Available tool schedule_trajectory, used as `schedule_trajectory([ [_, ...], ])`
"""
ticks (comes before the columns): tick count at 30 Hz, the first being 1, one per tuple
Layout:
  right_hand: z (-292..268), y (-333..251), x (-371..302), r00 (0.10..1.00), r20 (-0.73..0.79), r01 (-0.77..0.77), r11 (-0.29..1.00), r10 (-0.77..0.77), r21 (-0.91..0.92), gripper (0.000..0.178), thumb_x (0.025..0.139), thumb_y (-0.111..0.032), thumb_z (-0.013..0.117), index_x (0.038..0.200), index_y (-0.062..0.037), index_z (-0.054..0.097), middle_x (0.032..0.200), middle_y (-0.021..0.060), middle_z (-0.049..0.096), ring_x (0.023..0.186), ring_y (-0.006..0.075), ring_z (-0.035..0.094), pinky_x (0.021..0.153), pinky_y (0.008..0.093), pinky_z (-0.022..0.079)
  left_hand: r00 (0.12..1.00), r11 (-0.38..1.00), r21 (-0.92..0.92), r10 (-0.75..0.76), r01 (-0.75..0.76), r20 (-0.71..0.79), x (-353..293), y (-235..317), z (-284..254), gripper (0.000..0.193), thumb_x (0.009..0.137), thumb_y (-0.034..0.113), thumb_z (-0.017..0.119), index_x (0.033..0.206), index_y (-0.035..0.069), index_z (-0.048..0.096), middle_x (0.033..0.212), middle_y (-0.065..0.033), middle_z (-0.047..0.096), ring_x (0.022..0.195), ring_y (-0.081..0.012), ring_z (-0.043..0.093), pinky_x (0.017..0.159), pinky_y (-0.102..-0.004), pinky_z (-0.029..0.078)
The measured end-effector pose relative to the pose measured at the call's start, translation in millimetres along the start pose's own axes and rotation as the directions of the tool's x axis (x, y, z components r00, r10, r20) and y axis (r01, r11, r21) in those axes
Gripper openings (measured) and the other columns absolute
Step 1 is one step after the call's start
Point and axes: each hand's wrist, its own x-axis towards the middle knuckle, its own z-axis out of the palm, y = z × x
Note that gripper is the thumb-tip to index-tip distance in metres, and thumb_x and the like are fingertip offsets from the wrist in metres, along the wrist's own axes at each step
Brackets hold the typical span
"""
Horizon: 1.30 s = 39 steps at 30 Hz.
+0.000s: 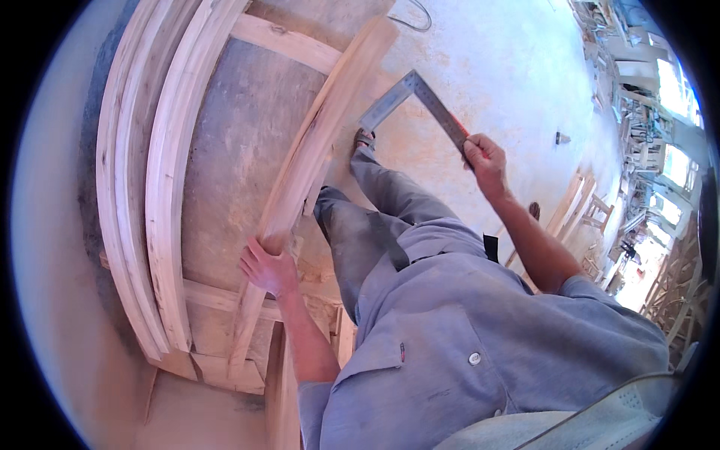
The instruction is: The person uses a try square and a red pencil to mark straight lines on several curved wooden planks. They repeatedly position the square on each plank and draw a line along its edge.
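Note:
My left hand (269, 268) rests on a long wooden beam (319, 133) at its near end, the fingers laid over the top face. To the right, my right hand (486, 161) is closed round one arm of a metal carpenter's square (415, 87). The square is held up in the air, apart from the beam, its corner pointing away from me and its other arm reaching down to the left, over my foot. A wooden crosspiece (287, 42) meets the beam near its far end, and another crosspiece (214, 295) lies near my left hand.
Several long planks (166, 180) stand side by side along the wall at left. A cable loop (417, 16) lies on the floor at the far end. Lumber pieces (571, 202) and a small stool (598, 213) are at right, with clutter along the far right wall.

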Motion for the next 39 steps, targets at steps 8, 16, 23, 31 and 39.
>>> schedule_trajectory([
  [8, 61, -13, -87, 0.988, 0.152, 0.025, 0.998, -0.015, -0.062, 0.015, 0.1, -0.015, 0.062, 0.094, -0.0016, 0.066, 0.074, 0.0016, 0.061, 0.067, 0.0088, 0.056, 0.062, 0.0273, 0.047, 0.994, 0.999, -0.053, 0.013, -0.007, 0.111, 15, 15, -19, 0.082, 0.069, 0.017, 0.081, 0.144, 0.012, 0.047, 0.109, -0.0164, 0.06, 0.101, -0.038, 0.056, 0.088, -0.0507, 0.042],
  [16, 94, -26, -102, 0.984, 0.179, 0.028, 0.995, -0.011, -0.097, 0.015, 0.099, -0.015, 0.062, 0.094, -0.0015, 0.068, 0.074, 0.0026, 0.061, 0.067, 0.0104, 0.057, 0.061, 0.029, 0.048, 0.998, 0.992, -0.116, 0.048, -0.042, 0.051, 40, 56, -20, 0.088, 0.069, 0.014, 0.08, 0.148, 0.013, 0.042, 0.106, -0.0166, 0.057, 0.101, -0.0358, 0.055, 0.088, -0.0487, 0.042],
  [23, 132, -14, -88, 0.977, 0.212, 0.024, 0.994, 0.0, -0.111, 0.017, 0.096, -0.018, 0.064, 0.098, -0.0019, 0.07, 0.077, 0.0082, 0.066, 0.072, 0.0163, 0.061, 0.067, 0.0334, 0.05, 0.986, 0.953, -0.303, 0.07, -0.022, 0.152, 42, 33, -21, 0.089, 0.073, 0.019, 0.083, 0.151, 0.013, 0.041, 0.115, -0.0197, 0.059, 0.11, -0.0381, 0.055, 0.096, -0.0506, 0.043],
  [31, 179, -19, -85, 0.952, 0.305, 0.019, 0.991, 0.023, -0.132, 0.021, 0.093, -0.014, 0.064, 0.11, -0.0037, 0.071, 0.088, 0.0162, 0.07, 0.081, 0.0248, 0.067, 0.074, 0.0368, 0.051, 0.842, 0.661, -0.654, 0.061, 0.369, 0.536, 67, -9, -25, 0.084, 0.081, 0.014, 0.077, 0.156, 0.007, 0.038, 0.133, -0.0266, 0.059, 0.127, -0.0404, 0.056, 0.107, -0.0458, 0.045],
  [39, 192, -29, -73, 0.931, 0.364, 0.015, 0.994, 0.026, -0.11, 0.024, 0.091, -0.009, 0.062, 0.114, -0.0052, 0.07, 0.093, 0.0165, 0.072, 0.088, 0.0277, 0.07, 0.081, 0.0369, 0.054, 0.825, 0.657, -0.636, 0.039, 0.404, 0.564, 101, 9, -49, 0.062, 0.095, 0.028, 0.07, 0.146, -0.002, 0.05, 0.138, -0.023, 0.061, 0.131, -0.0345, 0.058, 0.108, -0.0401, 0.046],
])
